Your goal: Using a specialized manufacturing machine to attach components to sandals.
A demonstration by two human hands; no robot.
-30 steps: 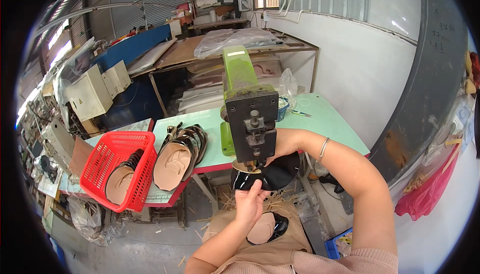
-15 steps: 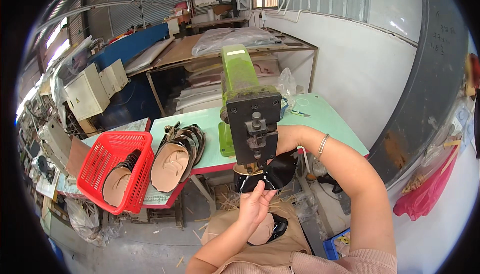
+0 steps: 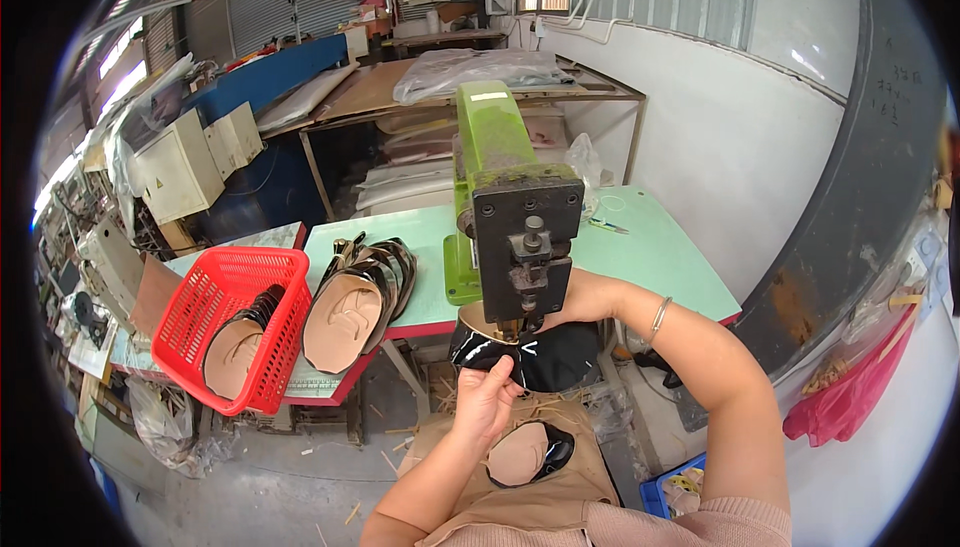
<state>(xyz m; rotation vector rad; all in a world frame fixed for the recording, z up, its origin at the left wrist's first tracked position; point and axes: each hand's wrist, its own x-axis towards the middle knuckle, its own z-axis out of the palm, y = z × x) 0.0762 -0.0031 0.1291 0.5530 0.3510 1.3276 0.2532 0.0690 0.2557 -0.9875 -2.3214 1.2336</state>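
Observation:
A glossy black shoe upper [image 3: 560, 359] with a beige inside sits under the black head [image 3: 528, 247] of a green industrial machine [image 3: 490, 137]. My left hand [image 3: 487, 399] pinches the upper's near edge, thumb on top, just below the machine's working tip. From the right, my right hand [image 3: 588, 299] reaches in beside the machine head at the upper's far side; its fingers are hidden behind the head. Another black upper with a beige inside [image 3: 517, 453] lies on my lap, over a tan apron [image 3: 560, 507].
On the green table [image 3: 665, 247], several stacked uppers [image 3: 342, 322] stand left of the machine. Further left, a red basket [image 3: 290, 347] holds more. Small snips [image 3: 608, 226] lie behind my right arm. A blue bin [image 3: 655, 497] stands low at the right; a pink bag [image 3: 840, 407] hangs there.
Both hands have shifted the upper under the machine head, turning it so more of its beige inside shows at the left. The view has also moved slightly.

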